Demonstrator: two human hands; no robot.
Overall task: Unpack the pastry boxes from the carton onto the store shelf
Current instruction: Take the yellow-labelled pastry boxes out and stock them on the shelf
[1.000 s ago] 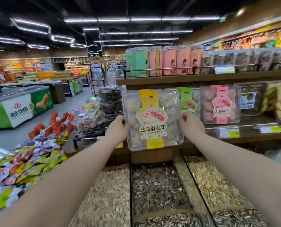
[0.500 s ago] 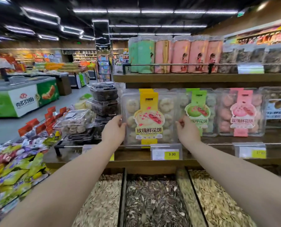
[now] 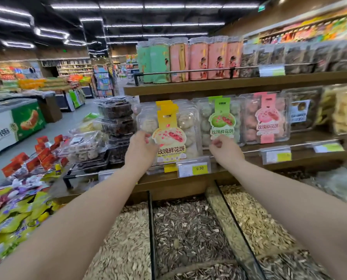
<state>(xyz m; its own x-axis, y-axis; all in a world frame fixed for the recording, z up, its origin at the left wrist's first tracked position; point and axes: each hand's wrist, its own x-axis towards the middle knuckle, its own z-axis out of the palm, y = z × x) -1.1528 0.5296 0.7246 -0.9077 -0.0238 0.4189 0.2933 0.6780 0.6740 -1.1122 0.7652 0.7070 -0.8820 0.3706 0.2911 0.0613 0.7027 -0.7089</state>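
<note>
Right hand point(image 3: 225, 149) drawn off the box point(image 3: 176, 138), fingers loosely curled on nothing just beside it, box stood on the shelf point(image 3: 301, 158), left hand point(image 3: 142, 147) laid over its left edge, grip unclear.

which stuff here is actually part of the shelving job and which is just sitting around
Job: yellow-label pastry box, the wooden shelf it goes on, left hand at its left edge, right hand beside it.
Just there: green-label box, pink-label box, tall canisters, seed bins, snack packets, price tag.
</note>
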